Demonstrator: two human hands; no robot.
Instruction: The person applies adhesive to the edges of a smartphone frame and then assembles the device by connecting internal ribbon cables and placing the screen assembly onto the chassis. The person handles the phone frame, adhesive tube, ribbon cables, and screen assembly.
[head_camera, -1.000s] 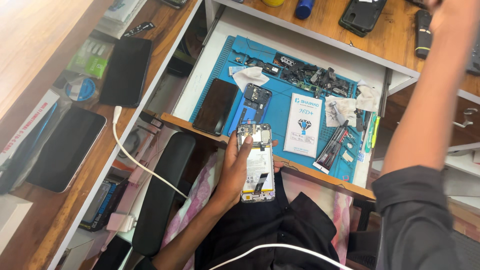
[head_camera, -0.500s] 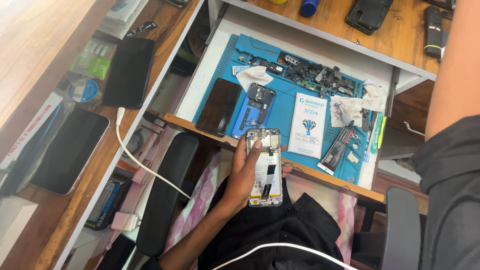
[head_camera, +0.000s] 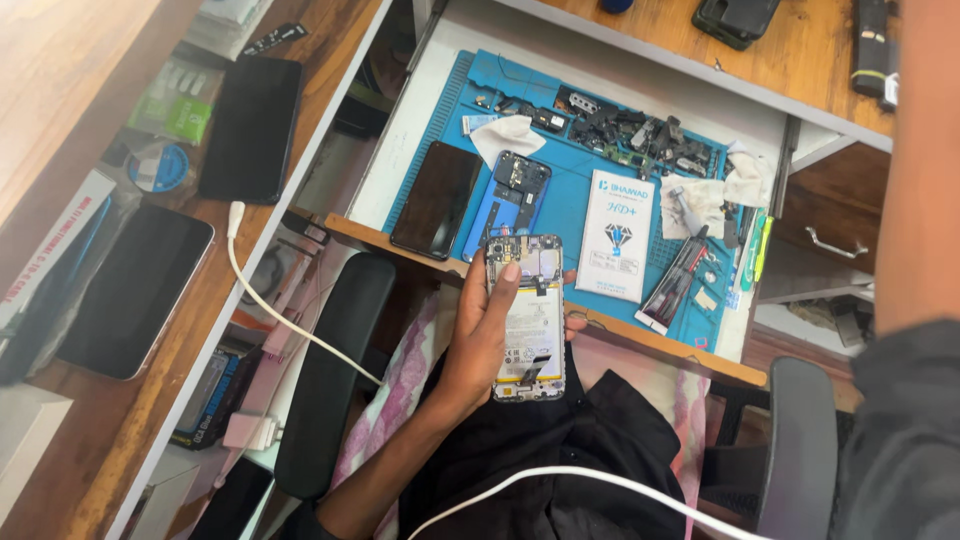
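Observation:
My left hand (head_camera: 478, 345) holds an opened phone (head_camera: 528, 320) over my lap, back cover off, with its white battery and circuit board showing. The thumb lies on the phone's upper part and the fingers wrap its right edge. It hovers just in front of a pulled-out tray lined with a blue work mat (head_camera: 575, 160). My right forearm (head_camera: 915, 170) rises along the right edge, its grey sleeve below. The right hand is out of frame.
On the mat lie a black phone (head_camera: 436, 200), a blue phone frame (head_camera: 510, 195), a white flat package (head_camera: 615, 235), small parts, tissues and tools. Two dark phones (head_camera: 250, 125) (head_camera: 135, 290) rest on the left wooden desk. A white cable (head_camera: 280, 310) hangs beside black chair armrests (head_camera: 325, 390).
My right arm has shifted toward the right edge and its hand has left the top of the view. The opened phone stays in my left hand, nearly in place.

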